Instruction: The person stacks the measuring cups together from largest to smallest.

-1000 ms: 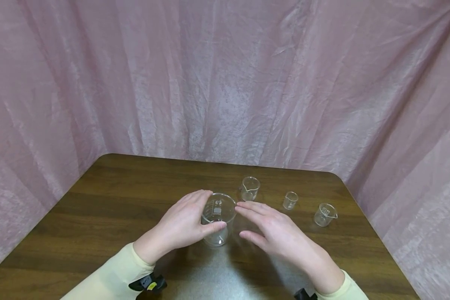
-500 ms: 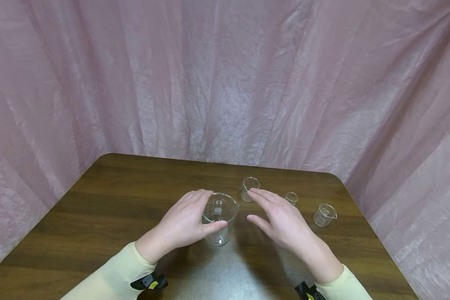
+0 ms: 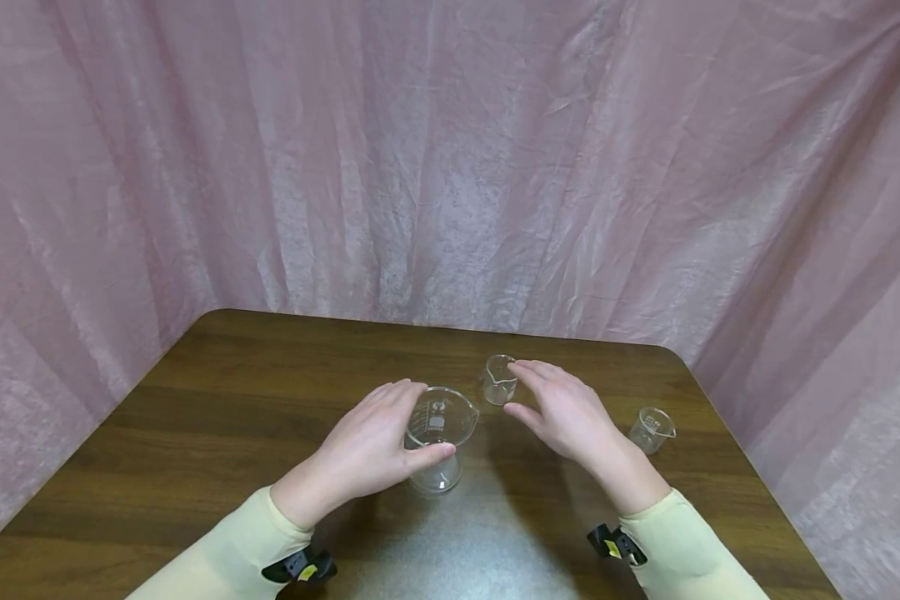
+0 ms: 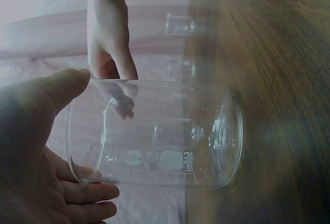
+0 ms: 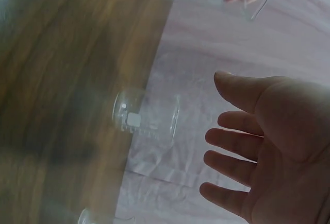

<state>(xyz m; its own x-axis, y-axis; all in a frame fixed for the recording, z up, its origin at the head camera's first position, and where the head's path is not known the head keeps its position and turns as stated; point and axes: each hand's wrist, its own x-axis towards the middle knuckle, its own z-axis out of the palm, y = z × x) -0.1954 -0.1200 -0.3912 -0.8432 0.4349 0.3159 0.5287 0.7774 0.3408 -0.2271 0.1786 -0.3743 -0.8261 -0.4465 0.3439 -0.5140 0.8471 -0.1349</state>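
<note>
The large glass beaker (image 3: 437,429), marked 500ml in the left wrist view, stands upright on the table. My left hand (image 3: 367,442) holds it near the rim, thumb on the near side and fingers on the far side. To its right, my right hand (image 3: 570,417) hovers above the table with fingers extended and nothing in them. Closest to those fingertips is a medium beaker (image 3: 498,390), which the right wrist view shows apart from the hand. A smaller beaker (image 4: 183,69) is hidden by the right hand in the head view.
Another small beaker (image 3: 651,432) with a spout stands toward the right side of the brown wooden table (image 3: 232,400). Pink curtains (image 3: 450,167) hang behind and beside the table.
My right hand has left the large beaker's side and moved right and farther forward, toward the medium beaker, covering the smallest one. The left hand stays put on the large beaker.
</note>
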